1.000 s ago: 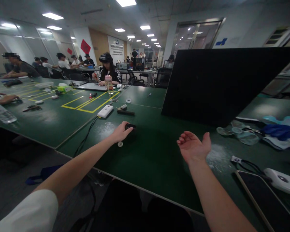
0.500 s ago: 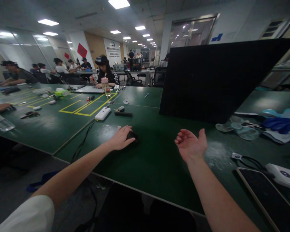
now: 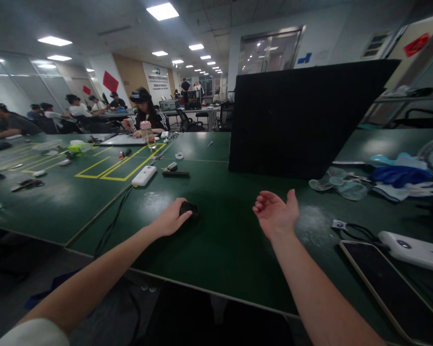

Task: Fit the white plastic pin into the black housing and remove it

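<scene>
My left hand (image 3: 171,217) is closed round a small dark object (image 3: 188,208) on the green table (image 3: 220,250). The thumb lies along the near side, and the fingers are mostly hidden behind it. What kind of object it is I cannot make out. My right hand (image 3: 277,211) is held palm up over the table to the right, fingers loosely curled and thumb apart, with nothing in it. Behind that hand stands a large black panel (image 3: 296,120).
Beyond my left hand lie a white power bank (image 3: 144,176) with a cable and a dark bar (image 3: 175,174). To the right are a phone (image 3: 386,283), a white device (image 3: 413,250), blue gloves (image 3: 400,176) and clear plastic pieces (image 3: 350,185). A person (image 3: 147,115) sits across the table.
My left hand has gone from lying over the dark object to gripping its side, fingers drawn in. My right hand keeps its pose. The view has turned slightly right.
</scene>
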`<state>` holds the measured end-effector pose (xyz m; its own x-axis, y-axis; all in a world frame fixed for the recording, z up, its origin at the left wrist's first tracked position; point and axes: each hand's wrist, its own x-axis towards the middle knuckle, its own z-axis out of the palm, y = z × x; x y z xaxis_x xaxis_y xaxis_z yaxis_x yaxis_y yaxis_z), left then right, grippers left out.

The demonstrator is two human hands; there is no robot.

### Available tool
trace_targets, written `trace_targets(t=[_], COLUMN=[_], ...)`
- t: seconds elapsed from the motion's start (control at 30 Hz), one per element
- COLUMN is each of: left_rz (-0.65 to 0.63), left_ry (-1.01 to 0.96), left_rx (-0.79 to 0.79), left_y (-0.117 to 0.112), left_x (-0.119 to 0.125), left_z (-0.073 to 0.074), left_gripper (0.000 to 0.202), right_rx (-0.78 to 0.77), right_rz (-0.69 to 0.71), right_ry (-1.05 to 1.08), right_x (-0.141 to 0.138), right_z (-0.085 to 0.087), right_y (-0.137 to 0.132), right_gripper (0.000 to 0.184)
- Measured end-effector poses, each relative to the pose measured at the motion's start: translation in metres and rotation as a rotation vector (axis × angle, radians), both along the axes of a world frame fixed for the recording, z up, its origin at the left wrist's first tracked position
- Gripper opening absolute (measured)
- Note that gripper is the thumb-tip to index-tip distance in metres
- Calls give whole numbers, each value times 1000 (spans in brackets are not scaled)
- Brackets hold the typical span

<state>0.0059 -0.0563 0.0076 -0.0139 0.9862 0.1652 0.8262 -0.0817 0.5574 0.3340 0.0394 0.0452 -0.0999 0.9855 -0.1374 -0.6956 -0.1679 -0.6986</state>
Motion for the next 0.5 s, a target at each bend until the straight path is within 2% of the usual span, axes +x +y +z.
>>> trace_targets(t=[0.07,0.13,0.2,0.27,0.4,0.5], left_rz=[-35,-49,-98,-224,-393,-466], left_ry=[22,17,-7,-15,6,-32], left_rx=[37,51,41,53,135,130], left_y=[-1,8,20,30,38,37], left_x=[15,38,70,107,173,185], left_z=[0,1,4,5,6,9], left_gripper=[48,47,47,45,47,48], right_rx=[0,5,18,35,50,39], right_rz=[1,1,-16,-53,-126,-143], right_ry=[-1,-5,-11,-10,-3,-54], right_x=[-1,-1,2,7,18,20], right_z=[-1,-2,-3,-3,-2,-1], right_y=[1,2,3,6,12,15], right_gripper=[62,62,62,64,64,67])
